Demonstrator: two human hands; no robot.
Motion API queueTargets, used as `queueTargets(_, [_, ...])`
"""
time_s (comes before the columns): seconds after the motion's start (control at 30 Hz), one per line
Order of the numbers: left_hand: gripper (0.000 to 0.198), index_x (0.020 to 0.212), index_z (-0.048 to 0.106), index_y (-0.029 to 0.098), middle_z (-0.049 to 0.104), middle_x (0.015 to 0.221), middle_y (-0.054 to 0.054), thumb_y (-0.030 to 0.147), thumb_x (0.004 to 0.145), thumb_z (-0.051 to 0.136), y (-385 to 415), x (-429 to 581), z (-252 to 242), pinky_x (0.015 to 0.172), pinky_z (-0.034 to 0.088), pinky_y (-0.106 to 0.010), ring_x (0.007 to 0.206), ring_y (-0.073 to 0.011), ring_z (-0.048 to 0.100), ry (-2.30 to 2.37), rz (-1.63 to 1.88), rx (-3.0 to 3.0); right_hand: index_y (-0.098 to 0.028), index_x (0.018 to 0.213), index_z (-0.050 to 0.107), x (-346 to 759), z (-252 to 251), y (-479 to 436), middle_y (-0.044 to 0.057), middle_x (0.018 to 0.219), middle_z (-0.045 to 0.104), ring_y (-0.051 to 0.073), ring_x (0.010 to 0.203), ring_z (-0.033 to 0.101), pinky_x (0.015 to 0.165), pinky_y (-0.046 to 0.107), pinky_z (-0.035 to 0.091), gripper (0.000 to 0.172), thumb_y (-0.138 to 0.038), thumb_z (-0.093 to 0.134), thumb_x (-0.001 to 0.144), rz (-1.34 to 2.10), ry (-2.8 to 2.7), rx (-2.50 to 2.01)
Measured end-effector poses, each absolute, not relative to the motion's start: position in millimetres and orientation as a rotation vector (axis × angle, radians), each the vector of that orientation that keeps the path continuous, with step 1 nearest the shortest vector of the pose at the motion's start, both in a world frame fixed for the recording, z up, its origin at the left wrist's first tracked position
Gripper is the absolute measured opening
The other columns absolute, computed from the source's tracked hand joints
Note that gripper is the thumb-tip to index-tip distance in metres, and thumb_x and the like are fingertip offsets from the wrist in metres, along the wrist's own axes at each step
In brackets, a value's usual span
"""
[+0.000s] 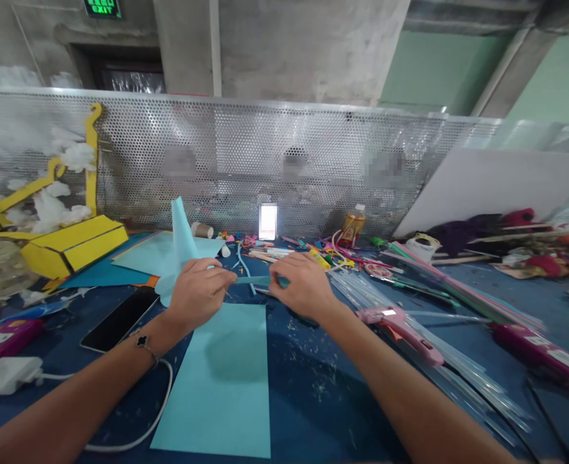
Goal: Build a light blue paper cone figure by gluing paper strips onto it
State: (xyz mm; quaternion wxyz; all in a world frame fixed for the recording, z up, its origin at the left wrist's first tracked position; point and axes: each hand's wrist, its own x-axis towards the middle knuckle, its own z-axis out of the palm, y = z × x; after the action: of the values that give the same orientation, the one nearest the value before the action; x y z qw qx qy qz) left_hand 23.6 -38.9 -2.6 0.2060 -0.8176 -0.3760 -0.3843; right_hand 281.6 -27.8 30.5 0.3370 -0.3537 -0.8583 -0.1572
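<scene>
Left hand [198,293] and right hand [303,287] are both closed in a pinch at centre frame, holding opposite ends of a narrow teal paper strip [255,281] taut between them. Just behind the left hand stands a pale blue paper cone [180,235], joined to flat pale blue pieces; its attachment is not verifiable from this view. A pale blue card sheet [216,386] lies flat and unworked in the lower centre, with no visible cuts or folds.

The desk [313,393] has a dark blue surface littered with paper scraps. A pink hot glue gun [397,325] rests on loose glue sticks [361,293] at right of centre, and a black smartphone [120,319] lies at left. A yellow card structure [74,245] stands at far left. Behind the desk runs a perforated metal panel [274,148], backed by concrete walls, with a green exit sign [103,8] at upper left.
</scene>
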Motion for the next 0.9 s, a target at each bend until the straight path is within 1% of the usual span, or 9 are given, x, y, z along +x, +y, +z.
queueTargets(0.1, [0.029, 0.096, 0.08, 0.027, 0.082, 0.094, -0.001, 0.026, 0.102, 0.052, -31, 10, -1, 0.09, 0.048, -0.043, 0.103, -0.0273, 0.069, -1.152, -1.118, -2.241, -0.026, 0.073, 0.064, 311, 37, -13, 0.0, 0.081, 0.074, 0.024, 0.086, 0.065, 0.085, 0.038, 0.044, 0.01, -0.018, 0.066, 0.078, -0.424, -2.129, -1.031])
queueTargets(0.23, [0.03, 0.091, 0.08, 0.025, 0.081, 0.093, -0.004, 0.033, 0.102, 0.053, -25, -1, -5, 0.082, 0.049, -0.04, 0.091, -0.0262, 0.07, -1.292, -1.132, -2.178, -0.023, 0.077, 0.065, 337, 42, -5, 0.007, 0.079, 0.072, 0.027, 0.08, 0.064, 0.078, 0.04, 0.045, 0.008, -0.016, 0.061, 0.08, -0.462, -1.94, -1.129])
queueTargets(0.33, [0.03, 0.094, 0.079, 0.024, 0.081, 0.095, -0.004, 0.03, 0.104, 0.051, -27, 4, -11, 0.082, 0.047, -0.04, 0.09, -0.0261, 0.071, -1.26, -1.033, -2.22, -0.022, 0.093, 0.071, 323, 42, -14, 0.009, 0.097, 0.076, 0.028, 0.094, 0.066, 0.088, 0.041, 0.047, 0.012, -0.02, 0.061, 0.086, -0.475, -1.949, -1.063])
queueTargets(0.4, [0.029, 0.098, 0.078, 0.023, 0.081, 0.095, -0.004, 0.03, 0.105, 0.051, -31, 13, -13, 0.081, 0.047, -0.04, 0.092, -0.0261, 0.071, -1.205, -0.996, -2.254, -0.023, 0.112, 0.072, 303, 39, -24, 0.009, 0.115, 0.076, 0.028, 0.109, 0.065, 0.099, 0.043, 0.044, 0.023, -0.027, 0.064, 0.091, -0.465, -2.07, -0.938])
queueTargets(0.47, [0.029, 0.102, 0.077, 0.023, 0.081, 0.096, -0.004, 0.03, 0.106, 0.05, -35, 22, -14, 0.081, 0.046, -0.04, 0.092, -0.0257, 0.07, -1.141, -0.979, -2.284, -0.024, 0.118, 0.071, 283, 34, -32, 0.007, 0.122, 0.075, 0.028, 0.115, 0.064, 0.102, 0.043, 0.042, 0.026, -0.03, 0.066, 0.094, -0.452, -2.22, -0.815])
queueTargets(0.53, [0.028, 0.105, 0.076, 0.022, 0.081, 0.096, -0.004, 0.03, 0.107, 0.049, -39, 28, -14, 0.081, 0.046, -0.039, 0.092, -0.0248, 0.07, -1.075, -0.961, -2.298, -0.025, 0.108, 0.074, 271, 29, -35, 0.005, 0.112, 0.078, 0.025, 0.108, 0.066, 0.099, 0.042, 0.042, 0.015, -0.027, 0.063, 0.097, -0.449, -2.333, -0.764])
queueTargets(0.63, [0.025, 0.111, 0.073, 0.019, 0.078, 0.092, -0.006, 0.028, 0.107, 0.049, -44, 33, -13, 0.08, 0.045, -0.04, 0.089, -0.025, 0.068, -1.014, -0.913, -2.25, -0.023, 0.093, 0.074, 266, 24, -34, 0.003, 0.095, 0.079, 0.022, 0.095, 0.068, 0.093, 0.039, 0.042, 0.02, -0.021, 0.057, 0.101, -0.472, -2.409, -0.789])
queueTargets(0.77, [0.019, 0.1, 0.07, 0.018, 0.072, 0.082, -0.008, 0.02, 0.103, 0.051, -49, 38, -8, 0.079, 0.043, -0.041, 0.085, -0.0265, 0.065, -0.995, -0.76, -2.203, -0.02, 0.092, 0.072, 267, 20, -32, 0.005, 0.09, 0.076, 0.022, 0.092, 0.066, 0.09, 0.037, 0.042, 0.016, -0.016, 0.058, 0.098, -0.577, -2.417, -0.817])
queueTargets(0.9, [0.012, 0.09, 0.065, 0.02, 0.069, 0.083, -0.007, 0.016, 0.097, 0.055, -55, 44, -2, 0.08, 0.043, -0.042, 0.087, -0.0278, 0.063, -1.037, -0.653, -2.232, -0.019, 0.091, 0.07, 264, 19, -34, 0.005, 0.088, 0.074, 0.021, 0.092, 0.064, 0.092, 0.036, 0.042, 0.015, -0.017, 0.058, 0.098, -0.674, -2.423, -0.772])
